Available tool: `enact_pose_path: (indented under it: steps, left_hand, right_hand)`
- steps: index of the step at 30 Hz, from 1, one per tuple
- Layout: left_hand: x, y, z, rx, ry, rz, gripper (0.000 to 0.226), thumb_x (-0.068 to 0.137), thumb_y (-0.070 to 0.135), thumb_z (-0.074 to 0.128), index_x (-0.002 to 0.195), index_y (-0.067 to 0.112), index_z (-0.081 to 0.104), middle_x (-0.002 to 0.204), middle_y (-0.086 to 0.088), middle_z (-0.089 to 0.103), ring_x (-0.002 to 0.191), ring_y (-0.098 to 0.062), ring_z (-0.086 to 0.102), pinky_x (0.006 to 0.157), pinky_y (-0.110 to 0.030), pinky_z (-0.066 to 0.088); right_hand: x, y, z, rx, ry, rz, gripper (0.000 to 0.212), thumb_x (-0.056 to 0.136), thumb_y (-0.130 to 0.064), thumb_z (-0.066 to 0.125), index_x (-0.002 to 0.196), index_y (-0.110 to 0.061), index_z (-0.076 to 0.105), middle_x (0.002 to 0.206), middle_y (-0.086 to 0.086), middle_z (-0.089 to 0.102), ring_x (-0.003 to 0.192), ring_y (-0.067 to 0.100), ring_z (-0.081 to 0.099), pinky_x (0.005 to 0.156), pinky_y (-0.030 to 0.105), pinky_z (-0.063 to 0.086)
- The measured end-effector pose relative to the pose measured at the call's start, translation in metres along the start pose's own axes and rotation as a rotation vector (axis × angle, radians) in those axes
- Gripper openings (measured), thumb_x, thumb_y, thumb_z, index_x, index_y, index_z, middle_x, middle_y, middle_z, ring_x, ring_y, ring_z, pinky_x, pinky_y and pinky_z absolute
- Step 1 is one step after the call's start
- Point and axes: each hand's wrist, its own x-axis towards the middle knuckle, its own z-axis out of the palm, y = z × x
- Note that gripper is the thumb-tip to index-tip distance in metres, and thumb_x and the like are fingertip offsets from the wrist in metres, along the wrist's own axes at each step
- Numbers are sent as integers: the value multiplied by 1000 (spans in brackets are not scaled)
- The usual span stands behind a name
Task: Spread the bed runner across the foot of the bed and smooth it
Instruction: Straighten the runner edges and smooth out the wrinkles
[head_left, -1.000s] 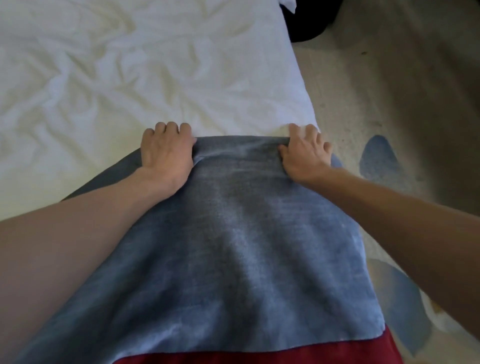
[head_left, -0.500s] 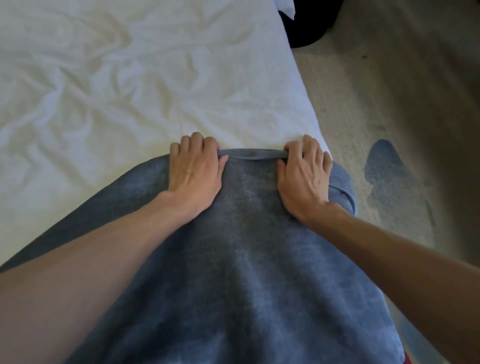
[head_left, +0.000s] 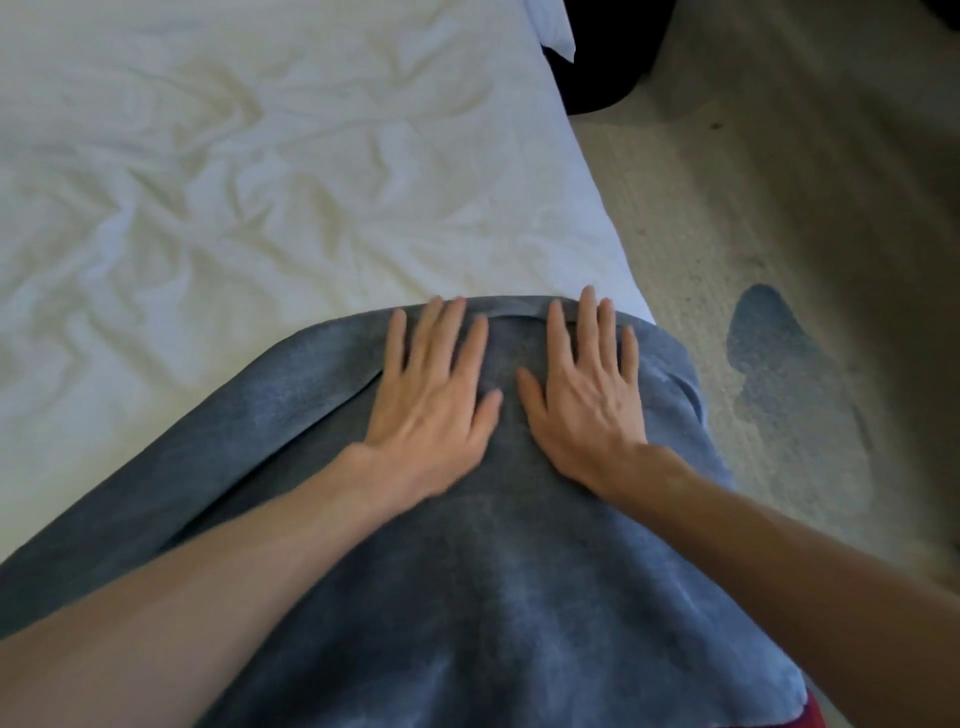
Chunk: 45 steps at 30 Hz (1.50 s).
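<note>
The blue-grey bed runner (head_left: 519, 571) lies over the near end of the bed, its far edge folded over in a narrow hem. My left hand (head_left: 434, 395) rests flat on it with fingers straight and spread, palm down. My right hand (head_left: 584, 389) lies flat beside it, a small gap between the thumbs. Both sets of fingertips reach the runner's far edge. A second layer of the runner shows as a diagonal fold at the left. The white wrinkled bed sheet (head_left: 234, 182) covers the mattress beyond.
The bed's right edge runs diagonally; beige carpet (head_left: 753, 182) with a blue patch (head_left: 789, 374) lies to the right. A dark object (head_left: 602, 67) sits on the floor at the top beside a white pillow corner (head_left: 556, 31). Red fabric (head_left: 810, 714) shows at the bottom right.
Both hands let go of the runner's far edge, uncurled their fingers and now lie flat on it, closer together. The runner sits further onto the bed.
</note>
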Motion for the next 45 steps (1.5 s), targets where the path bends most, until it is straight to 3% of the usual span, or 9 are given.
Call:
enact_pose_path:
  steps: [3, 7, 12, 20, 33, 36, 40, 45]
  left_hand:
    - [-16, 10, 10, -2, -122, 25, 70, 90, 50, 18, 147, 11, 18, 156, -16, 9, 144, -30, 4, 116, -53, 1]
    - [-16, 14, 6, 20, -163, -7, 70, 88, 48, 14, 148, 12, 18, 157, -16, 7, 144, -32, 4, 115, -53, 0]
    - [-39, 29, -2, -120, -174, -94, 61, 94, 44, 24, 148, 14, 18, 157, -15, 4, 144, -32, 2, 114, -55, 1]
    - [-141, 65, -35, -318, -167, -27, 55, 87, 35, 53, 132, 5, 46, 143, -18, 35, 134, -33, 29, 113, -52, 18]
    - [-188, 106, -39, -186, -172, -44, 51, 94, 34, 46, 137, 8, 41, 149, -18, 30, 138, -35, 23, 111, -57, 18]
    - [-200, 116, -50, -248, -146, -76, 48, 94, 36, 44, 134, 10, 45, 146, -16, 33, 138, -33, 24, 112, -53, 19]
    - [-236, 132, -66, -328, -90, 35, 50, 87, 40, 43, 120, 6, 57, 129, -15, 52, 123, -31, 46, 101, -47, 34]
    - [-276, 151, -66, -288, -37, -33, 31, 79, 22, 68, 102, 4, 61, 119, -14, 63, 115, -27, 57, 100, -47, 38]
  right_hand:
    - [-9, 5, 6, -32, -68, -2, 73, 92, -54, 15, 151, -15, -3, 157, 16, -13, 144, 29, -14, 117, 47, -6]
    - [-11, 1, 4, -57, -67, 1, 70, 96, -50, 22, 151, -13, 1, 157, 19, -9, 145, 31, -10, 118, 48, -3]
    - [-40, 0, -1, 21, -91, 19, 63, 98, -42, 29, 150, -12, 10, 157, 20, -3, 145, 33, -4, 118, 45, 1]
    - [-147, 31, -23, 88, -187, -96, 56, 99, -35, 34, 150, -19, 19, 158, 17, 6, 146, 30, 2, 118, 44, 5]
    - [-203, 32, -18, -58, -200, -75, 56, 100, -39, 25, 151, -22, 10, 158, 15, 6, 145, 31, 5, 116, 48, 9]
    - [-205, 29, -28, 36, -223, -56, 54, 98, -34, 35, 149, -23, 20, 157, 15, 13, 144, 30, 11, 115, 47, 14]
    - [-241, 41, -53, 157, -183, -117, 42, 88, -24, 52, 129, -13, 49, 139, 14, 43, 125, 32, 43, 103, 40, 34]
    - [-299, 63, -66, 166, -181, -259, 33, 86, -21, 57, 115, -8, 49, 135, 17, 46, 126, 30, 44, 100, 35, 34]
